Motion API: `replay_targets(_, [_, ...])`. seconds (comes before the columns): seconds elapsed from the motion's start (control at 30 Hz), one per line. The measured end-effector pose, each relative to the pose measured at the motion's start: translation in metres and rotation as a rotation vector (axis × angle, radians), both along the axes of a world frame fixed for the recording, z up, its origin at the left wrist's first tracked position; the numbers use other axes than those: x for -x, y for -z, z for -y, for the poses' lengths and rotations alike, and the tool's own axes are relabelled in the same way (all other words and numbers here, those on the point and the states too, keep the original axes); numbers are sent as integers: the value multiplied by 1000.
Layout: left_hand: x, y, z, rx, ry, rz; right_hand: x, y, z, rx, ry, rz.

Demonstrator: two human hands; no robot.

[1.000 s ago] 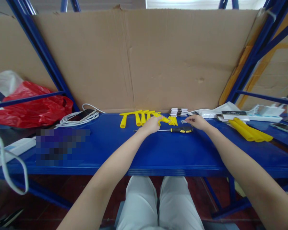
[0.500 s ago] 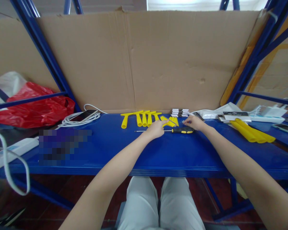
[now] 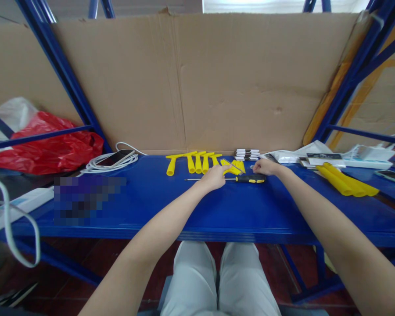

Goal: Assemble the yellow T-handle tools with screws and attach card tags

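My left hand (image 3: pixel 213 177) is closed around a thin greyish metal strip (image 3: pixel 236 166) that slants out past the fingertips over some yellow pieces (image 3: pixel 238 166). To its right, my right hand (image 3: pixel 265 166) has its fingers pinched together beside a small shiny bit (image 3: pixel 252 166), too small to name. Under and between the hands lies a screwdriver (image 3: pixel 251 178) with a black and yellow handle, its shaft partly hidden by my left hand. Several yellow T-shaped plastic handles (image 3: pixel 198 163) stand in a row left of the hands.
Behind the hands sits a stack of small white-and-black boxes (image 3: pixel 246 154). Yellow tubes (image 3: pixel 347 180) lie on the right of the blue table (image 3: pixel 237 210). A coiled white cable (image 3: pixel 110 164) and a red plastic bag (image 3: pixel 49 145) are at left. A cardboard sheet (image 3: pixel 217 83) closes the back.
My right hand has shifted very slightly and its fingers look more curled. The left hand and the metal strip stay about where they were.
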State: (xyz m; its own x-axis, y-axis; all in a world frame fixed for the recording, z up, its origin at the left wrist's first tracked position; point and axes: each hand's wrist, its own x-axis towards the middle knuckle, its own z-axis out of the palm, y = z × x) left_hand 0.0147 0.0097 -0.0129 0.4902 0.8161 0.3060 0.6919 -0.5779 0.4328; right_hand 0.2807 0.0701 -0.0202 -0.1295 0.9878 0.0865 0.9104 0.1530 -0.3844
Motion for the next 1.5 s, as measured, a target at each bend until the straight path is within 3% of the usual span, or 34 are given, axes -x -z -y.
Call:
replay_targets(0.23, [1,-2,1,-28,-10,-31,8,-6,-5,94,31,-22])
replay_targets(0.53, [1,0,1,-38,-3,-36,-1,-6,5,-128,70,-144])
replay_targets(0.7, [0,-1,1,-49,-23,-127,-3,-5,10,-15,75,-45])
replay_targets(0.9, [0,-1,1,-76,-28,-174,3,-4,15,-8,78,15])
replay_targets(1.5, [0,-1,1,-63,-27,-171,10,-3,12,10,57,-50])
